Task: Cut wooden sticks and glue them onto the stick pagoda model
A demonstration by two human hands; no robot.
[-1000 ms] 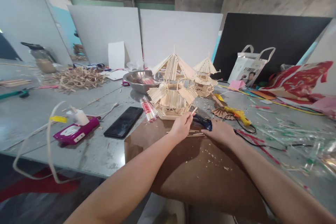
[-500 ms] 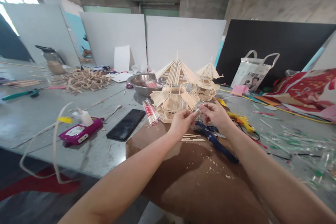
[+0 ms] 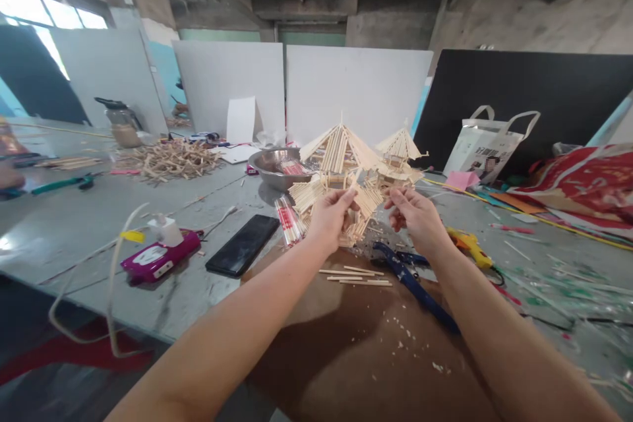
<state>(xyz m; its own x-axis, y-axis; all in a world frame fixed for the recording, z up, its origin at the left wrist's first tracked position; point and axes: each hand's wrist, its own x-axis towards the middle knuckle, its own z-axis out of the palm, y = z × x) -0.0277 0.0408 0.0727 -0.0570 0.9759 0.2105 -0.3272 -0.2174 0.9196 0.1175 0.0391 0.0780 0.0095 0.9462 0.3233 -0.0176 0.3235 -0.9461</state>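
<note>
A pavilion model built of thin wooden sticks (image 3: 341, 148) stands in front of me, with tiered, sloping roofs. My left hand (image 3: 333, 214) is at its lower roof, thumb and finger pinched on what looks like a short wooden stick, its pale tip showing against the model. To the right, my right hand (image 3: 410, 214) is curled with fingertips together; whatever is in them is too small to make out. Several loose sticks (image 3: 356, 275) lie on the brown board (image 3: 316, 330) below my hands. Blue-handled pliers (image 3: 415, 287) rest beside them, partly under my right wrist.
A second stick pavilion (image 3: 400, 145) stands behind. Left are a phone (image 3: 242, 245), a purple power strip (image 3: 161, 256), packaged sticks (image 3: 289, 221), a metal bowl (image 3: 267, 168) and a stick pile (image 3: 173, 161). A yellow glue gun (image 3: 469, 247) lies right. A blurred shape, perhaps a person's hand (image 3: 10, 175), enters far left.
My hands have moved apart: the left has gone up to the model's roof, the right slightly away. The view has tilted up a little. A blurred shape has appeared at the left edge.
</note>
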